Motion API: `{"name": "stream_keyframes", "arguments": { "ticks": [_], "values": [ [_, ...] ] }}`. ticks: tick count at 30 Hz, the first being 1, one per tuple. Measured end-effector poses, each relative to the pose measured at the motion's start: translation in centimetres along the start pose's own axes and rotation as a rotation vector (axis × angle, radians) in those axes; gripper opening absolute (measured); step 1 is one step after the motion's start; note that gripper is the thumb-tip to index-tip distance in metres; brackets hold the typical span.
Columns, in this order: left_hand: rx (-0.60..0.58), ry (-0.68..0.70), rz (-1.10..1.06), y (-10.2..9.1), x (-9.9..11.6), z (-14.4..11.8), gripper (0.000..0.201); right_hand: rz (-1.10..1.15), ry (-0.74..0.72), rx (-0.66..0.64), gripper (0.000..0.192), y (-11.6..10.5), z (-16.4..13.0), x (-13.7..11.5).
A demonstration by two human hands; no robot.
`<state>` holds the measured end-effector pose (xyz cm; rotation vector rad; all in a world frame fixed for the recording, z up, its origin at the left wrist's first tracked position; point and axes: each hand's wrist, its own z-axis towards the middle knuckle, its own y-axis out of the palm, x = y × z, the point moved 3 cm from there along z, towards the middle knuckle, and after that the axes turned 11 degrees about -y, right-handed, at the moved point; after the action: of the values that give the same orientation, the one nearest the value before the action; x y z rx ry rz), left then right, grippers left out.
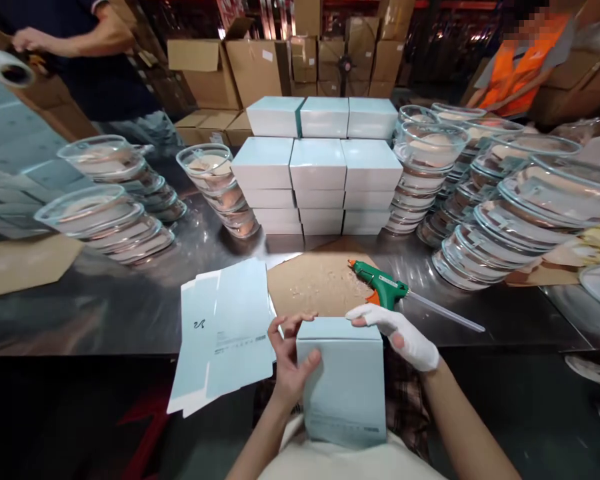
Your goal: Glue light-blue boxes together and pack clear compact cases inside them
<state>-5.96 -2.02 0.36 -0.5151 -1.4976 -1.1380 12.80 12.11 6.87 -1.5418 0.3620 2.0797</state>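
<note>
1. We find the light-blue box [343,383] close in front of the wearer's body, by the near edge of the metal table [145,327], and make it the centre of our dial; what bears it from below we cannot tell
2. We judge it light, thin card, stiff along its folds but easily dented in mid-face (whether anything sits inside, we cannot see)
3. Its smooth faces look a little slippery, so we would take hold at the side edges and upper corners, with flat fingers and modest pressure
4. At 10 o'clock the bare left hand [293,363] is half curled around the upper corner, its thumb pressed on the near face and its fingers over the top edge, so we read a pinch on the box
5. At 1 o'clock the right hand [403,337], in a white glove that leaves some fingertips bare, has its fingers extended and touching the top edge; its thumb stands apart, so we see no pinch there
6. Around them we note flat light-blue sheets [240,313] between 9 and 10 o'clock, a green glue gun [387,285] near 1 o'clock, and a brown cardboard sheet [310,283] between 11 and 12
</note>
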Motion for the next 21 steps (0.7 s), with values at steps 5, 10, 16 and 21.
{"name": "stream_keyframes", "arguments": {
  "ticks": [5, 10, 16, 21],
  "values": [
    [-0.061, 0.030, 0.145, -1.1, 0.3, 0.4, 0.026, -0.317, -0.182, -0.220, 0.043, 0.5, -0.4, -2.0],
    [-0.031, -0.046, 0.225, -1.3, 1.3, 0.3, 0.029, -0.347, -0.173, -0.150, 0.034, 1.2, -0.6, -1.3],
    [0.612, 0.121, 0.054, -2.3, 4.4, 0.3, 0.034, -0.132, 0.227, 0.294, 0.085, 1.7, -6.6, 0.2],
    [0.647, -0.040, -0.020, -3.3, 1.4, 1.4, 0.034, 0.147, 0.114, 0.563, 0.091, 3.5, -7.0, 0.1]
  ]
}}
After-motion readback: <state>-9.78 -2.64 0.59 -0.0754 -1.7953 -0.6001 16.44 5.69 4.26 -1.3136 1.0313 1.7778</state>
